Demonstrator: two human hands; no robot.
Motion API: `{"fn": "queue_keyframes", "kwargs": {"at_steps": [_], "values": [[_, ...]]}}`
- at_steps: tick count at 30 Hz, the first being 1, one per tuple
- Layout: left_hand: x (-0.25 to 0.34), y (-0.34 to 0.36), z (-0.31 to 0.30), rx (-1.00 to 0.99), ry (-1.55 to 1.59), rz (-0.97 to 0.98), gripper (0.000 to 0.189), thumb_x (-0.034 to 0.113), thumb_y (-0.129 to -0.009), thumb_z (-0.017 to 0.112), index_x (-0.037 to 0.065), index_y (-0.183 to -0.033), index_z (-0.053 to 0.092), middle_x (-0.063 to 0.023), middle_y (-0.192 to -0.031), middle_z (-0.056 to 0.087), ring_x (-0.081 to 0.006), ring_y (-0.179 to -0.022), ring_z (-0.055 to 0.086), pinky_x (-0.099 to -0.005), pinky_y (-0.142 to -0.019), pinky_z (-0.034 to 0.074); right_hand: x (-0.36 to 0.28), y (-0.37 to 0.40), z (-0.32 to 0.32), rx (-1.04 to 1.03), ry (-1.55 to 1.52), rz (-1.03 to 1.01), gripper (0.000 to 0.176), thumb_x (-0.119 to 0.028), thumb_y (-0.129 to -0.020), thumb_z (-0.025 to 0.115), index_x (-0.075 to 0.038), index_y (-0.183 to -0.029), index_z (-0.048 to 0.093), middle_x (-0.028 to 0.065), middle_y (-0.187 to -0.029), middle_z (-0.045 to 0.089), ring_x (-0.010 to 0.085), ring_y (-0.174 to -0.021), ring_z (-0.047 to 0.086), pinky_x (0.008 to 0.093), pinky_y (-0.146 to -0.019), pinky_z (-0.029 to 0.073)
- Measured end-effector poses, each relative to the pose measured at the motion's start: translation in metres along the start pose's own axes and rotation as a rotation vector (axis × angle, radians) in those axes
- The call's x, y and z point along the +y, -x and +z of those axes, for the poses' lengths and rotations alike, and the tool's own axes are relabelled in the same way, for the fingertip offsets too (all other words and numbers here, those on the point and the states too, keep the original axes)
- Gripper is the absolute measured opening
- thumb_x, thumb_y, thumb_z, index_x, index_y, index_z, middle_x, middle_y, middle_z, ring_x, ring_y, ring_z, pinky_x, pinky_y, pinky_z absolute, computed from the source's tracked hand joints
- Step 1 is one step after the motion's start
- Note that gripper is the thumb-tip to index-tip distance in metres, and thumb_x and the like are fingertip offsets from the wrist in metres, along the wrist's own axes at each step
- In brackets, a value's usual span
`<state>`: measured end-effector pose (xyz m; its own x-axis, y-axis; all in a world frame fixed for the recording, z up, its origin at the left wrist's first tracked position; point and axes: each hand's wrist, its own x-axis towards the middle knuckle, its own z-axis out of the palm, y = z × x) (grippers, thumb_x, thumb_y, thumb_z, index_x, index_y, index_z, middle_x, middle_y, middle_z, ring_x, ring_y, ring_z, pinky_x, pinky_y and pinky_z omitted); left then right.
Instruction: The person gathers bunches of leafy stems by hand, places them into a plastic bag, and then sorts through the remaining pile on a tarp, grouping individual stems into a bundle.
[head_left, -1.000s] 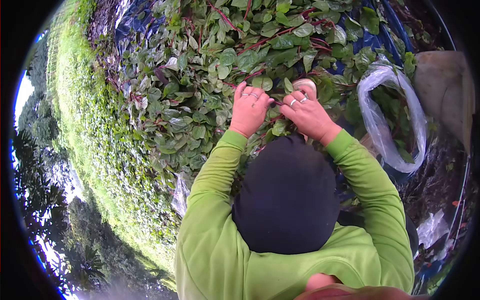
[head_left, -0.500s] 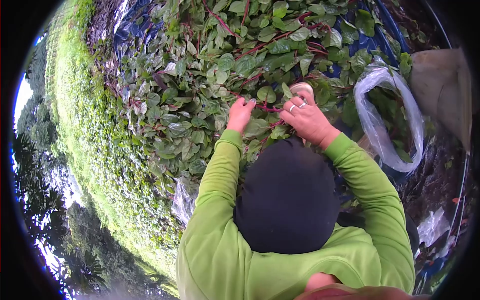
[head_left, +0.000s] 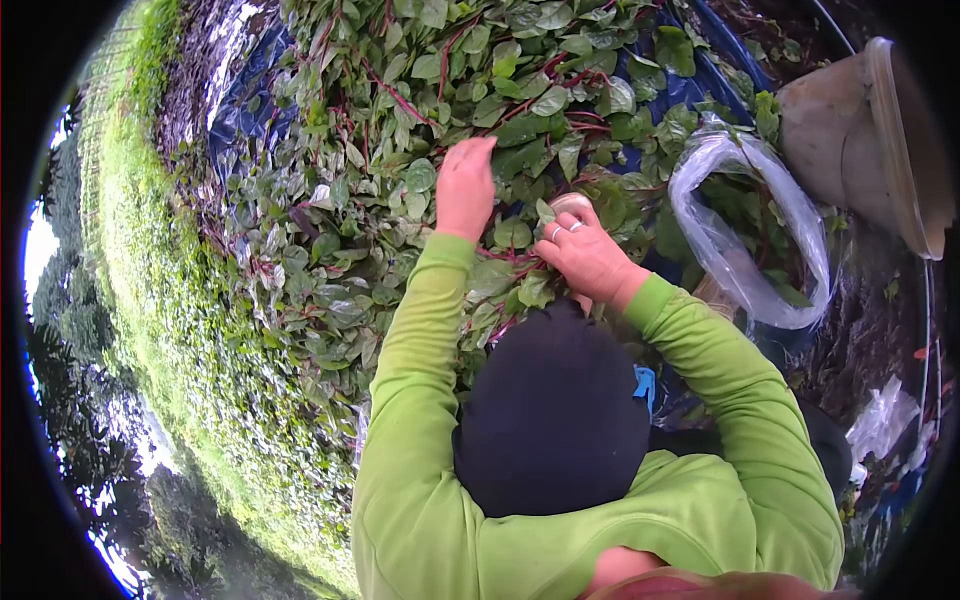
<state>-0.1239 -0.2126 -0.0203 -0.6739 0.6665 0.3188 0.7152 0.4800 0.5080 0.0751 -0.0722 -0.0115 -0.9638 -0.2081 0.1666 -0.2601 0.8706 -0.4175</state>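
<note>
My right hand (head_left: 592,262), with rings on it, is closed around a bunch of red-stemmed leafy greens (head_left: 515,262); the red stems stick out to its left. Up and to the left, my left hand (head_left: 466,190) reaches over the heap of leafy stems (head_left: 340,200), its back toward me. Its fingers look stretched out, the tips partly hidden, and no stem shows in it. A pale rounded thing (head_left: 570,203) that I cannot make out shows just beyond my right hand.
To the right lies a clear plastic bag (head_left: 815,290) with its rim rolled open and leaves inside. Behind it a dirty pale bucket (head_left: 835,140) lies tipped. Blue sheeting (head_left: 255,95) shows under the heap. My dark-clothed knee (head_left: 555,410) rises in front of me.
My left hand has left the stems at my right hand and moved up over the heap. My right hand keeps its hold. The view has shifted, showing more of the bucket.
</note>
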Motion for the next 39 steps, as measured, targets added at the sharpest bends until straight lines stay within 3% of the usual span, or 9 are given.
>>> {"fn": "queue_keyframes", "kwargs": {"at_steps": [6,12,17,21,24,29,31,34,39], "values": [[-0.009,-0.061,0.068,-0.219,-0.345,-0.096,0.014,0.013,-0.088,0.068,0.01,-0.099,0.075,-0.0097,-0.097,0.072,-0.0318,-0.1,0.066,-0.0442,-0.088,0.054,0.008,0.023,-0.016,-0.082,0.01,0.168,0.013,-0.017,-0.083,0.063,-0.011,-0.095,0.064,0.0074,-0.102,0.066,0.0273,-0.109,0.063,0.0474,-0.1,0.045],[0.025,-0.025,0.026,-0.036,-0.169,-0.104,0.011,0.013,-0.083,0.076,0.011,-0.093,0.076,-0.0089,-0.096,0.071,-0.0315,-0.094,0.066,-0.0449,-0.084,0.054,0.003,0.023,-0.019,-0.043,-0.053,0.15,0.013,-0.016,-0.084,0.063,-0.009,-0.095,0.062,0.0138,-0.119,0.065,0.0305,-0.123,0.06,0.0499,-0.109,0.041],[0.046,0.024,0.009,-0.391,0.318,-0.323,0.02,0.008,-0.083,0.076,0.009,-0.103,0.078,-0.0085,-0.095,0.07,-0.0257,-0.09,0.067,-0.0377,-0.084,0.054,0.002,0.014,-0.02,0.133,0.075,0.071,0.013,-0.017,-0.085,0.063,-0.007,-0.095,0.061,0.019,-0.142,0.058,0.0332,-0.142,0.05,0.0571,-0.12,0.031],[0.049,0.034,-0.005,-0.752,0.903,-0.789,0.017,0.004,-0.085,0.079,-0.001,-0.101,0.078,-0.003,-0.096,0.068,-0.0132,-0.091,0.066,-0.0295,-0.081,0.055,0.003,0.026,-0.014,0.095,0.052,0.215,0.012,-0.016,-0.085,0.063,-0.011,-0.096,0.062,0.0109,-0.124,0.064,0.0302,-0.131,0.056,0.0597,-0.119,0.03],[0.037,0.017,-0.009,-0.899,0.892,-0.638,0.018,0.003,-0.086,0.075,0.0,-0.104,0.079,-0.0074,-0.102,0.072,-0.0178,-0.094,0.069,-0.032,-0.085,0.055,0.009,0.032,-0.007,0.057,0.032,0.247,0.011,-0.015,-0.085,0.063,-0.015,-0.097,0.063,0.0037,-0.104,0.064,0.0264,-0.115,0.061,0.0586,-0.118,0.03],[0.029,-0.057,0.052,-0.049,0.293,0.033,0.023,0.003,-0.089,0.064,0.004,-0.109,0.076,-0.0186,-0.113,0.072,-0.037,-0.103,0.069,-0.0421,-0.093,0.055,0.011,0.027,-0.009,0.011,0.042,0.146,0.02,-0.012,-0.08,0.066,-0.014,-0.1,0.065,0.0057,-0.102,0.063,0.0283,-0.112,0.061,0.0515,-0.111,0.038],[0.001,-0.089,0.092,0.021,0.038,0.112,0.022,0.008,-0.092,0.066,0.007,-0.111,0.076,-0.0161,-0.12,0.071,-0.0345,-0.109,0.069,-0.0437,-0.095,0.054,0.009,0.026,-0.011,0.0,0.003,0.128,0.028,-0.01,-0.076,0.068,-0.014,-0.103,0.065,0.006,-0.102,0.062,0.0293,-0.11,0.061,0.0495,-0.107,0.041],[0.002,-0.113,0.096,-0.285,-0.068,-0.2,0.023,0.015,-0.09,0.068,0.01,-0.111,0.077,-0.0141,-0.118,0.072,-0.0341,-0.108,0.069,-0.0451,-0.094,0.054,0.006,0.026,-0.021,-0.043,-0.061,0.147,0.037,-0.009,-0.074,0.071,-0.015,-0.111,0.065,0.0057,-0.102,0.062,0.0296,-0.109,0.062,0.0481,-0.101,0.044],[0.036,-0.116,0.007,0.029,-0.188,0.003,0.025,0.022,-0.083,0.075,0.016,-0.107,0.078,-0.0085,-0.101,0.071,-0.031,-0.098,0.068,-0.0423,-0.086,0.055,0.002,0.034,-0.023,0.017,-0.039,0.165,0.049,-0.011,-0.073,0.073,-0.016,-0.121,0.064,0.0049,-0.1,0.063,0.0284,-0.108,0.062,0.0458,-0.097,0.045]]}}
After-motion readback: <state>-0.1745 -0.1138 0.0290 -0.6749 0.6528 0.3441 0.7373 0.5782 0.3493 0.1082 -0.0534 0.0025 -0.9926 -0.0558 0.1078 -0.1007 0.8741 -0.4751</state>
